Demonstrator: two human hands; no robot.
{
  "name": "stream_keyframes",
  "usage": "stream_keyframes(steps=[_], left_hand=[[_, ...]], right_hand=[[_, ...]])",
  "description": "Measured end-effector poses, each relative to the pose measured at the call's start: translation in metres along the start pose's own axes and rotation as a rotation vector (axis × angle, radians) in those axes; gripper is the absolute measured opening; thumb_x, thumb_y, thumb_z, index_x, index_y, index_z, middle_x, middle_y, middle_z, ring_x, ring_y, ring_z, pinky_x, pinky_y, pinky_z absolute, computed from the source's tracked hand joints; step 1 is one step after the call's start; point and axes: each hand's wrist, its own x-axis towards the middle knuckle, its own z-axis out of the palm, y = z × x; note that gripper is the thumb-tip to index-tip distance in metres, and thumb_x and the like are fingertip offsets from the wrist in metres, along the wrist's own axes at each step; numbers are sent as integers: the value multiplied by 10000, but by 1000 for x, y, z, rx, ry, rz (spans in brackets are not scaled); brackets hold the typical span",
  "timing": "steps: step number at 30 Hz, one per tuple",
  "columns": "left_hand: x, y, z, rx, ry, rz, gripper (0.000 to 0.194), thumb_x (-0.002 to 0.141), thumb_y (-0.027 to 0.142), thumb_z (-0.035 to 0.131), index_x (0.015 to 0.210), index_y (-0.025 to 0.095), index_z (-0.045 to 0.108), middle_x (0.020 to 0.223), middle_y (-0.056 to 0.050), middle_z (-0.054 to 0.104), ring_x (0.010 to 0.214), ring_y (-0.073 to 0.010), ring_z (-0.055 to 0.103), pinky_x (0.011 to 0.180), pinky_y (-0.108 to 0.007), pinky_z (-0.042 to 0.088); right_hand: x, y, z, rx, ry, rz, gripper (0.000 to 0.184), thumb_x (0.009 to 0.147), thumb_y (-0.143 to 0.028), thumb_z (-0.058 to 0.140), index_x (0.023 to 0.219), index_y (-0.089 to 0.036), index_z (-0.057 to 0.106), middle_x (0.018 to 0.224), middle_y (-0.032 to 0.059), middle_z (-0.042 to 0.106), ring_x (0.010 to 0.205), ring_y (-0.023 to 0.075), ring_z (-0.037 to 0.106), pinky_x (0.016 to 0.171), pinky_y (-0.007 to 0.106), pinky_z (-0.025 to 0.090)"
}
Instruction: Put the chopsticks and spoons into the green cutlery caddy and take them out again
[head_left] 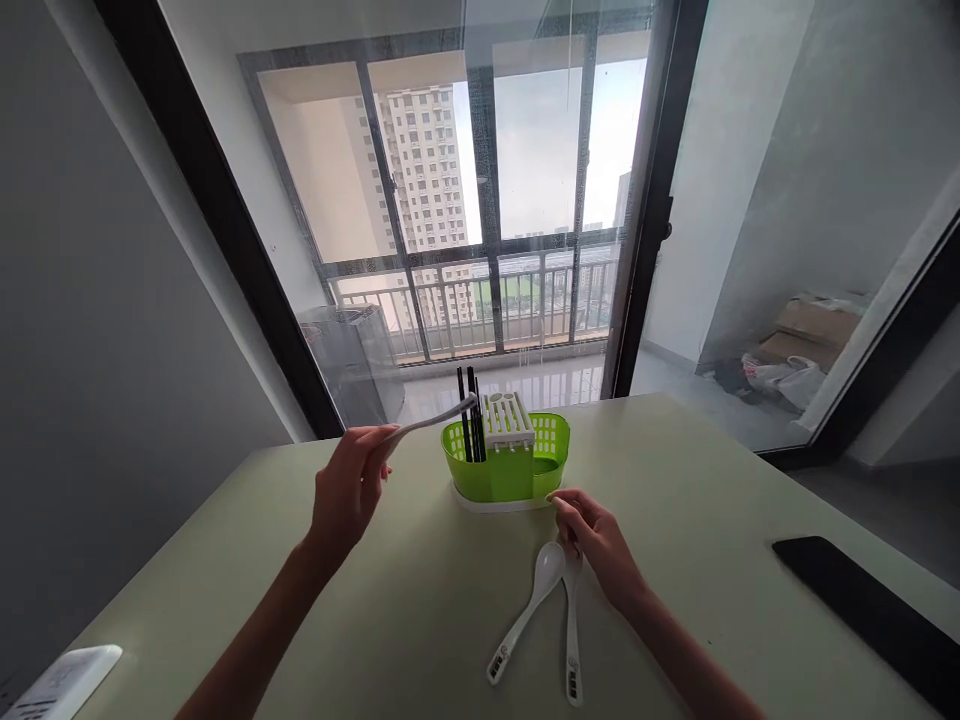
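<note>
My left hand point(346, 490) is closed on the handle of a white spoon point(435, 420), whose far end reaches the rim of a green cutlery basket point(504, 462). The basket stands on a white base and holds black chopsticks point(471, 425) and a white slotted insert point(508, 418). My right hand point(596, 540) rests on the table just in front of the basket, fingers curled over the bowl end of a white spoon point(572, 640). A second white spoon point(529, 610) lies beside it, touching it near the bowls.
The pale green table point(390, 610) carries a black phone point(870, 610) at the right and a white device point(64, 682) at the front left corner. Behind the table is a glass sliding door with a dark frame, and a balcony beyond.
</note>
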Motion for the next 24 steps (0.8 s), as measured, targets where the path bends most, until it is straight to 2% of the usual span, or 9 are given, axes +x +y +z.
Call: stream_keyframes(steps=[2,5,8,11,14,18,21,24], left_hand=[[6,-13,-3,26,13,-79,249,1045,303,475,1183,214,661,974,-15,710,603,-62,638,601,-179,500],[13,-28,-5,94,-33,-93,275,1031,386,504,1135,211,690,876,9,735,583,-78,633,608,-193,487],[18,-38,-4,130,-113,-34,336,1023,463,501,1090,199,696,861,7,766,592,-105,660,609,-217,493],[24,-39,3,134,-183,89,353,1026,473,490,1080,193,697,935,-24,784,746,-151,724,704,-250,533],[30,-31,14,153,-271,206,331,1043,426,467,1097,193,697,994,-47,782,872,-185,736,753,-281,552],[39,-9,32,216,-406,311,269,1051,317,461,1112,190,690,995,-58,775,883,-201,720,707,-291,548],[43,9,46,240,-512,354,208,1027,183,488,1092,188,686,984,-62,767,900,-203,708,694,-282,538],[44,21,59,240,-573,327,196,985,104,540,1119,172,666,937,-65,759,852,-196,713,683,-274,541]], right_hand=[[0,0,0,5,-7,0,448,851,-627,669,936,-187,651,575,-70,438,503,105,372,474,241,318],[1,0,1,5,-7,2,457,850,-635,667,923,-184,648,569,-68,443,500,105,374,469,241,315],[2,-1,1,6,-8,-2,457,849,-637,668,916,-185,645,568,-66,449,501,105,381,470,240,317],[2,-2,1,10,-12,1,450,846,-633,673,905,-188,641,568,-66,449,501,104,384,471,239,320],[1,-1,1,10,-15,4,446,848,-630,672,912,-189,642,567,-68,445,498,103,374,470,240,315],[1,-2,1,-5,-15,-2,434,857,-618,664,927,-190,648,553,-73,435,489,102,360,470,242,308],[1,-5,1,-15,-6,3,436,847,-622,669,919,-192,652,556,-70,441,490,104,368,470,241,312],[0,-7,2,-19,-2,3,443,837,-629,674,910,-192,658,559,-67,443,495,105,373,470,240,312]])
